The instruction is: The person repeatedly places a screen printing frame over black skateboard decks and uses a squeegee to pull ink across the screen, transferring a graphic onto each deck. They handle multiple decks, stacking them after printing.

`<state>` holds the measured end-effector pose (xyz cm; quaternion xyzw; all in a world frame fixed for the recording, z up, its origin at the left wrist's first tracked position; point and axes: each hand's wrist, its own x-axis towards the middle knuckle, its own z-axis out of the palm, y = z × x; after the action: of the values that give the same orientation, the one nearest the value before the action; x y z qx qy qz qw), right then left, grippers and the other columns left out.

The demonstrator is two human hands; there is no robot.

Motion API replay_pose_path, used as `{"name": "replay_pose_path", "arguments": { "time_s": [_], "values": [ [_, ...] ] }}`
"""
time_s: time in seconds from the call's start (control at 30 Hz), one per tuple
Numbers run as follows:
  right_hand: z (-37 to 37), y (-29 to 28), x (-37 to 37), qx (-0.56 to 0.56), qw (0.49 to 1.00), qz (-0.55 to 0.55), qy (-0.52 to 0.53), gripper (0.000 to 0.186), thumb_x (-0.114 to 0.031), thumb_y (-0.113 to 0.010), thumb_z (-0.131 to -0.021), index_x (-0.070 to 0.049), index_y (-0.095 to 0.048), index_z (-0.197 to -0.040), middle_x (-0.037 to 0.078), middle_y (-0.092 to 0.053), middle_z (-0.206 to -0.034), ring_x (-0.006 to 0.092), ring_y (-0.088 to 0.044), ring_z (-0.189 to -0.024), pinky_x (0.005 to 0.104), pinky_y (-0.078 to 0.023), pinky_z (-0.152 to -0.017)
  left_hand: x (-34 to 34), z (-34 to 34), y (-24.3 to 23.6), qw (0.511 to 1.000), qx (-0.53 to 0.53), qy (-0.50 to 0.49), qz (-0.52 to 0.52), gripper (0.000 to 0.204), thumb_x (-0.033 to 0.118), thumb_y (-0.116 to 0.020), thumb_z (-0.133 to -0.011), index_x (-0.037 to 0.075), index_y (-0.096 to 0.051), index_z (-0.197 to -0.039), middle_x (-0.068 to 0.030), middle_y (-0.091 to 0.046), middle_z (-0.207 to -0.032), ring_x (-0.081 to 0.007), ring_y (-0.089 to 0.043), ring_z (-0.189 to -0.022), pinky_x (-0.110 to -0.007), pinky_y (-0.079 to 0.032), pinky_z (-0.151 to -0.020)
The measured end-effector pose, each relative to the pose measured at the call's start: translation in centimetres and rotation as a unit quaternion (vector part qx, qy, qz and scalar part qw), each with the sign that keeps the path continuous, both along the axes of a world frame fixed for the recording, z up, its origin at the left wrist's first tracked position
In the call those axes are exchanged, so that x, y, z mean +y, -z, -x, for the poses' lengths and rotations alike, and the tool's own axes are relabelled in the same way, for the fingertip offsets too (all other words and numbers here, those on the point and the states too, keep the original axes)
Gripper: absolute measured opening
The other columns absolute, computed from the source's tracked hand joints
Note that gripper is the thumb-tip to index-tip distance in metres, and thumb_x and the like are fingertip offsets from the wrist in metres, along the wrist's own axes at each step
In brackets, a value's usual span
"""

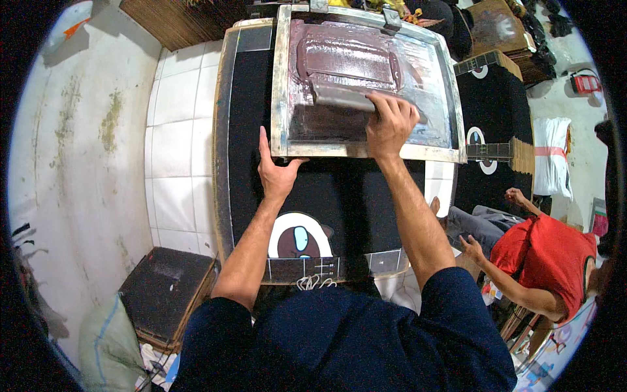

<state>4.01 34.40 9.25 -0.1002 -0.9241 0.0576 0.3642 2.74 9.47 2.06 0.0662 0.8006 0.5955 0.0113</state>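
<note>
A squeegee (341,98) lies across a screen-printing frame (339,151), and my right hand (392,127) is closed round its right part. Dark maroon ink (346,60) covers much of the mesh, thick and glossy beyond the blade. My left hand (277,175) is at the frame's near left corner, one finger stretched along the outer side and the thumb spread along the near edge; its other fingers are hard to see. Under the frame is black fabric (366,202) on a long board. Nearer me, a printed cartoon eye (286,240) in white, brown and light blue shows on it.
Metal hinge clamps (392,18) sit at the frame's far edge. On the right, a person in a red shirt (542,261) sits beside another black-covered board (493,111) with eye prints. A dark flat panel (166,287) and a pale green sack (111,340) stand at lower left.
</note>
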Motion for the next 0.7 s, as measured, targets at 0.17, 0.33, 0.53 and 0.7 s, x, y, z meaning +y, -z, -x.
{"name": "replay_pose_path", "arguments": {
  "time_s": [0.17,0.33,0.53,0.7],
  "values": [
    [-0.1,-7.0,0.2,0.139,0.989,-0.044,0.013,0.047,0.002,-0.063,-0.07,-0.021,-0.076,-0.109,-0.001,-0.076,-0.1,0.0247,-0.065,-0.092,0.0406,-0.041,-0.09,2.2,2.4,-9.7,0.973,0.144,0.001,-0.179,0.117,0.009,-0.095,-0.072,0.005,-0.021,-0.163,-0.0166,-0.069,-0.119,-0.0241,-0.069,-0.107,-0.038,-0.059,-0.09],
    [6.5,-19.8,4.8,0.191,0.968,-0.162,-0.026,0.029,-0.014,-0.075,-0.082,-0.014,-0.075,-0.112,0.006,-0.074,-0.1,0.0287,-0.068,-0.089,0.0444,-0.051,-0.081,-0.3,9.3,-15.6,0.962,0.172,0.074,-0.197,0.11,0.011,-0.091,-0.078,0.006,-0.019,-0.162,-0.0171,-0.07,-0.114,-0.0219,-0.073,-0.098,-0.034,-0.062,-0.081],
    [11.2,-28.4,4.6,0.142,0.989,0.015,0.031,0.031,-0.02,-0.082,-0.083,-0.011,-0.073,-0.111,0.018,-0.075,-0.096,0.0348,-0.072,-0.09,0.0438,-0.056,-0.077,-19.8,10.3,3.2,0.985,-0.027,-0.105,-0.134,0.069,0.012,-0.077,-0.094,-0.002,-0.041,-0.151,-0.0161,-0.071,-0.113,-0.0226,-0.071,-0.1,-0.029,-0.057,-0.083],
    [14.0,-30.9,6.8,0.085,0.99,0.034,0.105,0.042,-0.028,-0.081,-0.086,-0.011,-0.072,-0.123,0.017,-0.077,-0.105,0.0273,-0.075,-0.096,0.0403,-0.056,-0.084,-35.6,-8.1,22.8,0.906,-0.359,-0.059,0.216,0.047,0.037,-0.057,-0.102,-0.007,-0.072,-0.096,-0.0246,-0.073,-0.095,-0.0306,-0.067,-0.089,-0.049,-0.045,-0.078]
  ]
}}
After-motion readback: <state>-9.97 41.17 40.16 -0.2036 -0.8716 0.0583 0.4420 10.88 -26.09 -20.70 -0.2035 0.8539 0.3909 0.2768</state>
